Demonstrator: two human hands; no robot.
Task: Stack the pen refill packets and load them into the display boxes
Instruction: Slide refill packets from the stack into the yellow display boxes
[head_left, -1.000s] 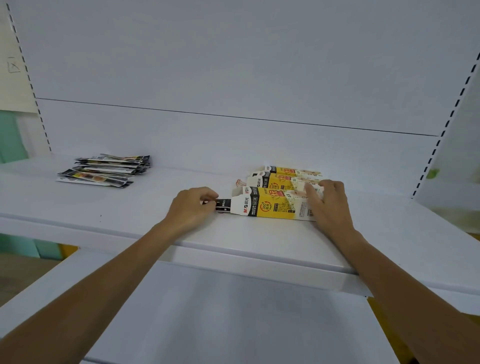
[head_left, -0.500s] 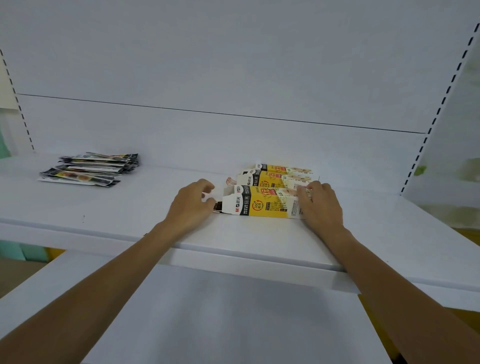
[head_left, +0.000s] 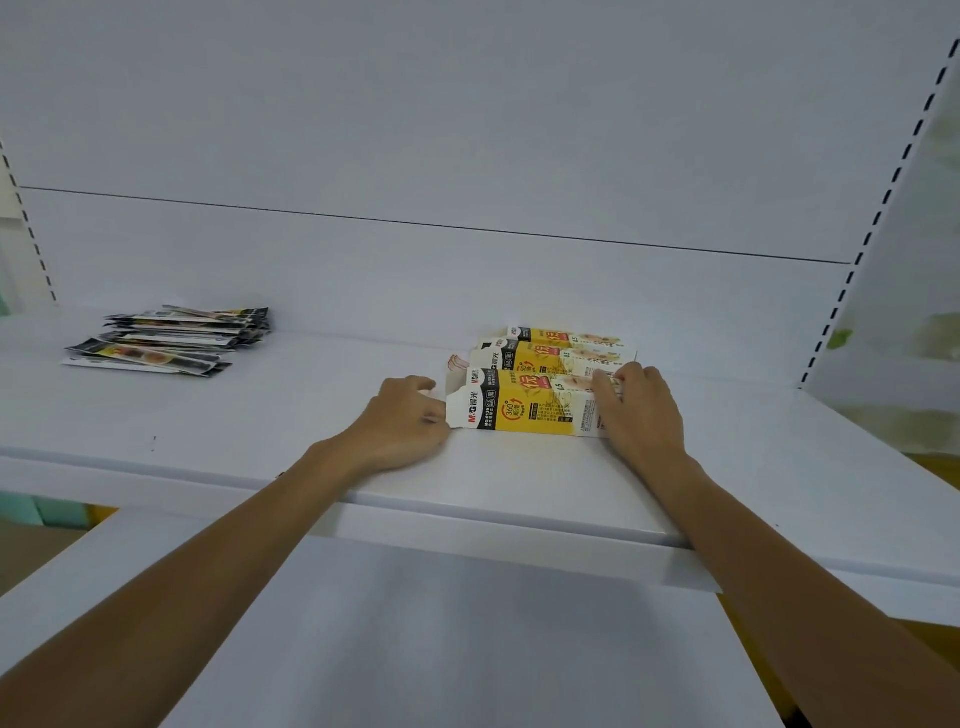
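Observation:
Three yellow-and-white display boxes lie side by side on the white shelf (head_left: 519, 483). The nearest display box (head_left: 524, 408) has its open end facing left. My left hand (head_left: 402, 423) sits against that open end, with curled fingers and the thumb touching the box's edge. No packet shows between its fingers. My right hand (head_left: 641, 410) grips the right end of the same box, fingers over its top. The second box (head_left: 540, 358) and third box (head_left: 561, 336) lie behind it. A loose stack of refill packets (head_left: 171, 340) rests at the shelf's far left.
The shelf's white back panel (head_left: 467, 156) rises right behind the boxes. A perforated upright (head_left: 872, 218) bounds the shelf on the right. A lower white shelf (head_left: 415, 639) juts out beneath my forearms.
The black packet end that stuck out of the nearest box's left end is no longer visible. My left hand has moved right, up against the box. My right hand has stayed on the right end.

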